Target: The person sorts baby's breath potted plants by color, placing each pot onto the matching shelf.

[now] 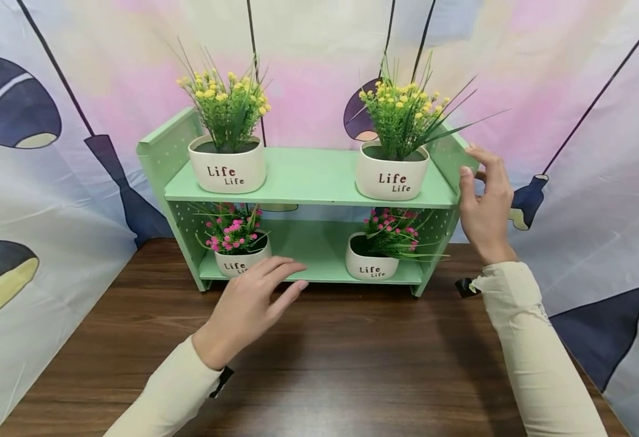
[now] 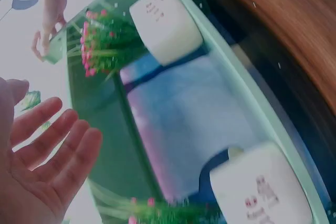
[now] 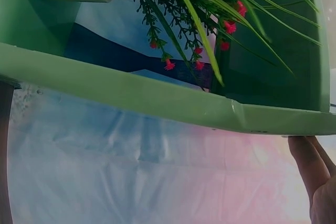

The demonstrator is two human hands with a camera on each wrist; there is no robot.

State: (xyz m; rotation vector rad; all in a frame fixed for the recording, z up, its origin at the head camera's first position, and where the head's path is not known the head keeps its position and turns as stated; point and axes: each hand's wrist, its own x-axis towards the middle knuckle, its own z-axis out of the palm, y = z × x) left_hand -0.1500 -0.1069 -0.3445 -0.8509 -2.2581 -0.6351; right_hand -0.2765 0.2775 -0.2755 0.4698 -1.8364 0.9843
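Observation:
A green two-tier shelf [image 1: 314, 182] stands on the wooden table. My right hand [image 1: 485, 197] is at the upper front corner of its right side panel [image 1: 450, 155], thumb and bent fingers about the edge. In the right wrist view a finger [image 3: 307, 163] touches the panel's edge. My left hand [image 1: 253, 303] hovers before the lower tier, fingers loosely extended and holding nothing. Behind it is a white pot of pink flowers [image 1: 234, 233], partly hidden. Another pink-flowered pot [image 1: 372, 261] sits at the lower right. In the left wrist view the left palm [image 2: 44, 161] shows bare.
Two white pots with yellow flowers, one left [image 1: 227, 167] and one right [image 1: 392, 176], stand on the upper tier. A patterned cloth [image 1: 308, 73] hangs behind the table [image 1: 324, 364]. Long grass blades stick out past the right panel.

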